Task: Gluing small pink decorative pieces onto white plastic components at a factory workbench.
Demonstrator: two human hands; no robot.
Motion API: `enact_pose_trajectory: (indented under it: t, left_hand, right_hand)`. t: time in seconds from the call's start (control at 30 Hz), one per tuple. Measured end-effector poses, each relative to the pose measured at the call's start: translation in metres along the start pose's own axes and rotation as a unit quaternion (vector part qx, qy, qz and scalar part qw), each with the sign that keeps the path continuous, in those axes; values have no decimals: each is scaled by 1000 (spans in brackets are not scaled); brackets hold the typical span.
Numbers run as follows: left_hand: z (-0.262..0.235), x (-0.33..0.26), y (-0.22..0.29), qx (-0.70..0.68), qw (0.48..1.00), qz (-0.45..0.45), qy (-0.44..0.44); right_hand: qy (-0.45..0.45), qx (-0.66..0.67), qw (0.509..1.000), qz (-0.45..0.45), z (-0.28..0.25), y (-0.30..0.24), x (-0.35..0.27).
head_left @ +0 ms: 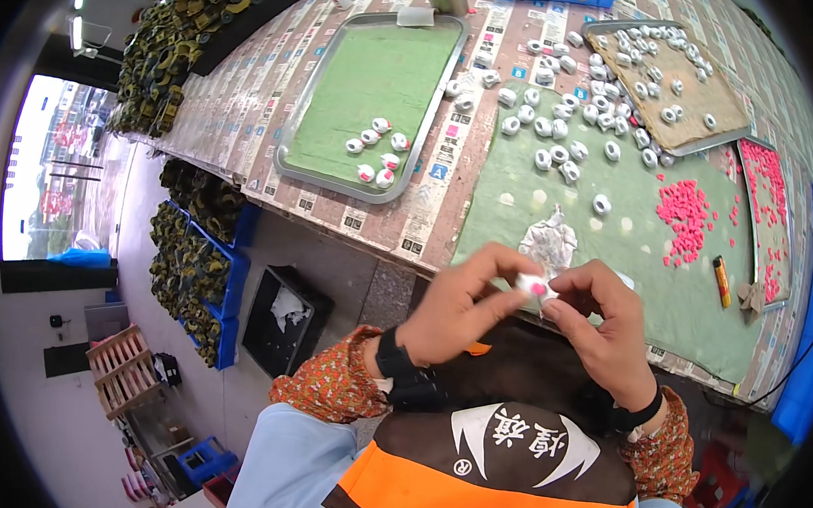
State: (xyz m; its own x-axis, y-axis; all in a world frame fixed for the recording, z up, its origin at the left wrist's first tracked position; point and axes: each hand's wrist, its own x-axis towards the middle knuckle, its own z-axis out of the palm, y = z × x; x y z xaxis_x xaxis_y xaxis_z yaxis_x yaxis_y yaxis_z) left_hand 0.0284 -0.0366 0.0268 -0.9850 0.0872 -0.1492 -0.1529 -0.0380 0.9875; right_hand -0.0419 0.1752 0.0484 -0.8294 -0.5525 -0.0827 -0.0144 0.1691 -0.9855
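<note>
Near the table's front edge, my left hand (464, 305) pinches a small white rounded part with a pink spot (532, 285) between thumb and fingers. My right hand (601, 321) is closed at the same part's right side, thumb and fingertips against it. Just beyond the fingers lies a crumpled, stained white cloth (551, 240) on a green mat (510, 204). Many white parts with dark openings (560, 129) are scattered farther back on the mat. To their right is a pile of small pink pieces (684, 218).
At left, a grey-rimmed tray (393, 196) with green lining holds several white-and-pink parts (386, 161). A brown-lined tray (727, 96) with white parts, a tray of pink pieces (765, 181) and an orange lighter (722, 282) are at right. A black crate (268, 343) stands on the floor.
</note>
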Motion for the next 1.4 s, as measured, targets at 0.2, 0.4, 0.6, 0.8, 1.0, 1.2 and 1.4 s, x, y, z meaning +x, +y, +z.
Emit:
enact_pose_trajectory:
  t: [0.2, 0.4, 0.6, 0.8, 1.0, 1.2, 1.4]
  left_hand:
    - [-113, 26, 3, 256, 923, 63, 280]
    - [-176, 38, -13, 486, 820, 23, 301]
    - [-123, 61, 6, 543, 768, 165, 296]
    - [-46, 116, 11, 533, 815, 183, 133]
    - [-18, 150, -3, 583, 796, 114, 117]
    - [-25, 133, -6, 325, 943, 45, 65]
    - [-16, 81, 7, 13, 1000, -21, -7]
  right_hand:
    - [44, -53, 998, -17, -24, -5, -9]
    - [125, -26, 991, 28, -50, 8, -23]
    - [155, -242, 957, -37, -67, 17, -32]
    - [51, -439, 887, -131, -51, 9, -19]
    - [-5, -482, 869, -110, -42, 25, -12]
    - [19, -429, 896, -111, -54, 40, -14]
    - [69, -218, 969, -96, -64, 33, -26]
